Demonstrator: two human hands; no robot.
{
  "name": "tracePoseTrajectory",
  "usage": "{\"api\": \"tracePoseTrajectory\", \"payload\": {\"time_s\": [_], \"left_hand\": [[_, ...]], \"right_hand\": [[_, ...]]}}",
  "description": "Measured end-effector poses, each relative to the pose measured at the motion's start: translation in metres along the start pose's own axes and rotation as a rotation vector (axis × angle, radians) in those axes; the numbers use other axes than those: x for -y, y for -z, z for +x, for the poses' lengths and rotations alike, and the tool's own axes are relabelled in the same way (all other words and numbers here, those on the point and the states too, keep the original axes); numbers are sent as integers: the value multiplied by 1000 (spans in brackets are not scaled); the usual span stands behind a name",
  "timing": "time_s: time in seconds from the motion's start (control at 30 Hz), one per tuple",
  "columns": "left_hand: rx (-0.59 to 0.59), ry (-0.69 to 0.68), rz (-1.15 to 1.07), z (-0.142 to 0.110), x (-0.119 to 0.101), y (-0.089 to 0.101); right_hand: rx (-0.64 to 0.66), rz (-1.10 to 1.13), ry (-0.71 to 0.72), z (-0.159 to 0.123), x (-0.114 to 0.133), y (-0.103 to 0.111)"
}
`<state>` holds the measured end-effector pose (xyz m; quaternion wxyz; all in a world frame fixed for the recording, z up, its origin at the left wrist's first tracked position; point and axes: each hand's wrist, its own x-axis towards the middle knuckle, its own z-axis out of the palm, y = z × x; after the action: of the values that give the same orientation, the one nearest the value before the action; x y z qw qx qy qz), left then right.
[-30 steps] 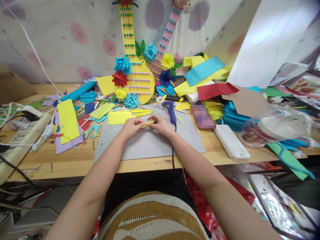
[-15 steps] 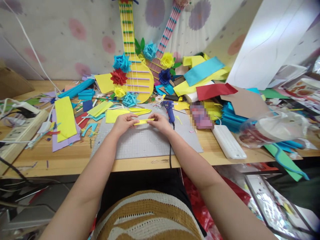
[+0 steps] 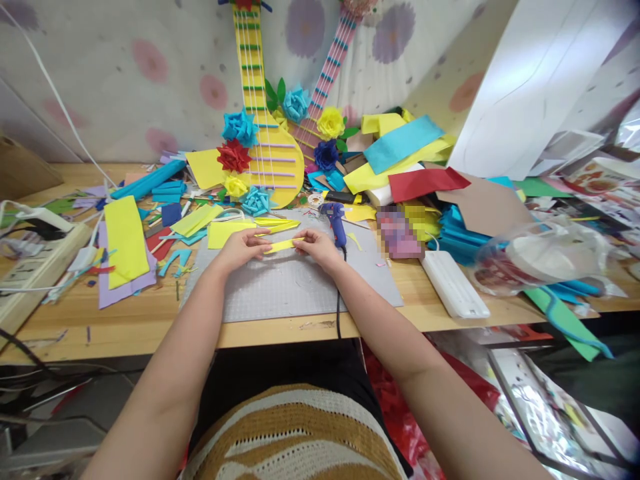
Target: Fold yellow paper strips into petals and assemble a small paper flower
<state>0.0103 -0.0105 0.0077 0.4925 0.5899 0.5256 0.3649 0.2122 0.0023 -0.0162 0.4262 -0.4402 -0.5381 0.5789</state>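
A narrow strip of yellow paper (image 3: 280, 247) is stretched between my two hands, just above the grey cutting mat (image 3: 280, 293). My left hand (image 3: 243, 248) pinches its left end, and my right hand (image 3: 316, 247) pinches the right end. Behind my left hand lie a flat yellow sheet (image 3: 220, 235) and some folded yellow pieces (image 3: 277, 225). A blue glue gun (image 3: 337, 223) rests on the mat just past my right hand, its black cord running toward the table's front edge.
Paper-flower-covered yellow guitar (image 3: 283, 163) and a pink one (image 3: 330, 73) lean on the curtain behind. Coloured paper (image 3: 400, 147) is heaped at the right, near a white power bank-like block (image 3: 455, 283) and a plastic-wrapped bowl (image 3: 545, 253). A power strip (image 3: 43, 273) stands left.
The view has shifted slightly. Both hands still pinch the yellow strip, and a little more of it shows between them, tilted up toward the right.
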Motion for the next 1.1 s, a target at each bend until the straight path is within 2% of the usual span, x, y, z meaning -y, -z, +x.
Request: {"api": "tracePoseTrajectory", "payload": {"time_s": [0.17,0.3,0.53,0.67,0.87,0.97,1.03,1.1], "left_hand": [[88,-26,105,-2,-3,-13],[66,-48,157,-2,-3,-16],[58,12,140,-3,-5,-4],[51,27,109,-3,-6,3],[76,27,58,-1,-2,4],[91,12,6,-1,1,10],[47,12,8,-1,1,17],[-70,-2,22,0,-1,21]], "right_hand": [[58,-50,70,-5,4,-7],[11,-98,106,-6,6,-9],[-115,-70,44,1,1,-3],[-129,-73,13,3,1,-2],[-147,-85,5,4,1,-3],[-216,-82,-8,7,-1,3],[-265,-79,-5,10,-3,8],[-273,-87,23,12,-4,10]]}}
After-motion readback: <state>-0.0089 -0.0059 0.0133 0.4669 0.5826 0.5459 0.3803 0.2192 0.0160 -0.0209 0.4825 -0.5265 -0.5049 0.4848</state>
